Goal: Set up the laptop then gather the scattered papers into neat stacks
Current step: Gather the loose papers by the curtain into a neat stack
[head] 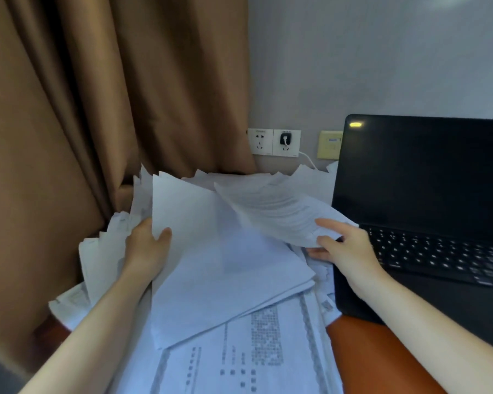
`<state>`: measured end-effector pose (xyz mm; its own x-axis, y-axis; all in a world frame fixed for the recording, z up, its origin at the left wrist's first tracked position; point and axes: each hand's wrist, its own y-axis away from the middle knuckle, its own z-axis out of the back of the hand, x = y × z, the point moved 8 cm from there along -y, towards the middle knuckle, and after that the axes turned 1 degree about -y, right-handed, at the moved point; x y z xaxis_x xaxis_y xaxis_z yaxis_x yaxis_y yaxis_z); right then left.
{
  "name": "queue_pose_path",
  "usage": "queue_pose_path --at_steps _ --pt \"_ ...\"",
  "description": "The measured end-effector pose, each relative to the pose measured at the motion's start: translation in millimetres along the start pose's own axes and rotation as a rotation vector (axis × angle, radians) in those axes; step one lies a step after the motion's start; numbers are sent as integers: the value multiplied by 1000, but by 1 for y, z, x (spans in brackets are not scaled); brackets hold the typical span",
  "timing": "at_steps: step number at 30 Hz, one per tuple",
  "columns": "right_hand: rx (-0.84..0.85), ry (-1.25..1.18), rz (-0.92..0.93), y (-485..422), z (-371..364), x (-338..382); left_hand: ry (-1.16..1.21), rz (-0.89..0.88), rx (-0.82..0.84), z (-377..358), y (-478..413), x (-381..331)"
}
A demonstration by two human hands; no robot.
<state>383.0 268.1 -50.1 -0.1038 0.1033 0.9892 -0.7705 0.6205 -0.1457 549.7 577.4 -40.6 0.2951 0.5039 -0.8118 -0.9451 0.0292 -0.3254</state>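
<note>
**Both hands in the paper heap, laptop open at the right**

The laptop (421, 194) stands open on the right side of the worktop (362, 351), its screen dark and its keyboard facing the person. Just beside it, to the left, loose papers (103, 260) lie heaped and overlapping across the worktop, reaching back to the wall.

The left hand (144, 245) grips the left edge of a thick sheaf (211, 265) of blank-faced sheets. Its thumb is pressed on the front, and the other fingers are hidden behind the paper. The sheaf is tilted up off the heap.

The right hand (342, 245) pinches the near corner of a printed sheet (273, 211), thumb on top and fingers curled beneath. It holds the sheet raised over the sheaf, close to the laptop's left edge.

A printed form (254, 351) lies flat nearest the person, partly under the sheaf.

A brown curtain (97, 95) hangs behind the heap at the left. On the wall are two sockets (261, 140), one holding a black plug (285, 138) with a white cable (308, 159)
</note>
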Motion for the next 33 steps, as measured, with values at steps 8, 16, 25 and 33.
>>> queue_pose_path --at_steps 8,16,25,33 --pt "10 -233 -14 27 -10 18 -1 -50 55 -6 2 -3" --pt "455 416 141 67 -74 11 184 126 82 -6 3 7" --pt "220 415 168 37 -34 23 101 -16 104 -6 -3 3" --pt "265 576 95 27 -21 17 115 -34 61 -4 -1 2"
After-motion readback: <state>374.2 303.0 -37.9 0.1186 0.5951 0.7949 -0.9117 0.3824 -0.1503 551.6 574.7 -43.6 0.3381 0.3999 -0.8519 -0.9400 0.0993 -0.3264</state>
